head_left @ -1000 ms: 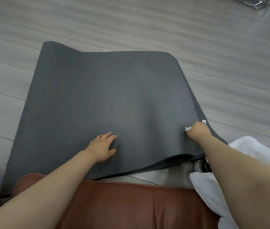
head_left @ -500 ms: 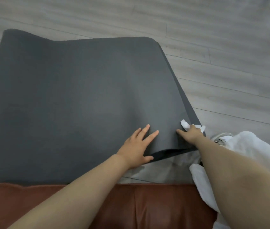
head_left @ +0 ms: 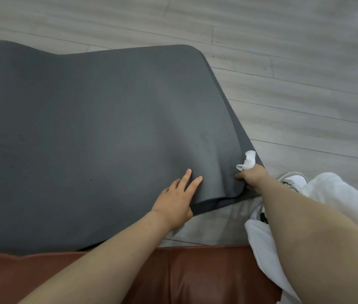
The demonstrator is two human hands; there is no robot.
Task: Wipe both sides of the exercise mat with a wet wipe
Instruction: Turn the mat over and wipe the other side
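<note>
Lying across the pale grey wood-plank floor point(head_left: 305, 62), the dark grey foam exercise mat point(head_left: 86, 139) takes up most of the view. Its far end curls upward off the floor, and its near right corner is lifted and folded, showing a darker underside edge. All positions below are given relative to this mat.

The left hand point(head_left: 177, 202) rests flat on the mat's top surface, close to the near edge. Its fingers are straight and slightly spread, pressing down; it holds nothing.

The right hand point(head_left: 251, 176) is at the mat's near right corner. Its fingers are curled, pinching the mat's edge where the surface buckles into a soft ridge. A crumpled white wet wipe point(head_left: 248, 161) sticks out from the top of the same hand, lying against the mat's right border. How the wipe is caught among the fingers cannot be told from here.

Faint dark specks mark the mat's left part. A small crease shows on the surface just beyond the right hand.

Just off the mat's near right corner stands a white sneaker point(head_left: 292, 181), partly covered by loose white trousers point(head_left: 338, 194). Along the mat's near edge runs a reddish-brown leather seat cushion point(head_left: 184, 277), and the mat's near left portion overlaps it.
</note>
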